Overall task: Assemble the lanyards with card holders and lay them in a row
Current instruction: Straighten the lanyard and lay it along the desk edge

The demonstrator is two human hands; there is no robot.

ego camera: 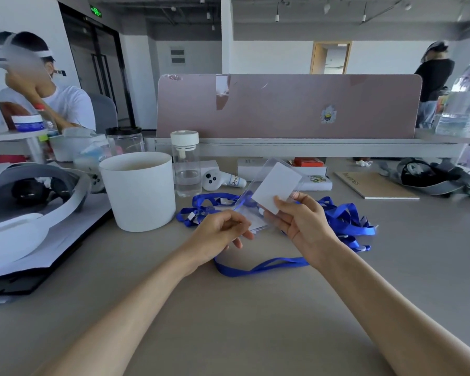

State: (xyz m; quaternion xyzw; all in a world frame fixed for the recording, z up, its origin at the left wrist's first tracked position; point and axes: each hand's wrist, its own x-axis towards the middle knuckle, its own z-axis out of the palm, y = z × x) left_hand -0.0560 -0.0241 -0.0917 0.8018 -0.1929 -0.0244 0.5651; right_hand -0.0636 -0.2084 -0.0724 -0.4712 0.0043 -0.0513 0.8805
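Clear plastic card holder [255, 185], one of them, is held up off the grey table [228, 308], just above and in front of a heap of blue ribbon lanyards [345, 221]. Its long axis is tilted, running from about 7 o'clock at the near end to 1 o'clock at the far end, with the far end raised and pointing away from the person.

One white rectangular card [277, 185] lies along the same slant, overlapping the holder's right half. Whether it is already inside the sleeve or only against it cannot be told.

The left hand [220, 234] pinches the holder's near corner between thumb and forefinger, with the other fingers curled loosely beneath. The right hand [304, 223] grips the near edge of the card, thumb pressed on its face and fingers tucked behind.

The lanyards are tangled together, spreading from 11 o'clock to 3 o'clock around the hands, with one loop trailing to 6 o'clock under the wrists. Their number cannot be counted.

At 10 o'clock stands one white cylindrical tub [139, 194], with one clear water bottle with a white cap [186, 164] just beside it. A brown paper notebook [375, 185] lies at 2 o'clock, and a pink desk divider [282, 104] stands at 12 o'clock.
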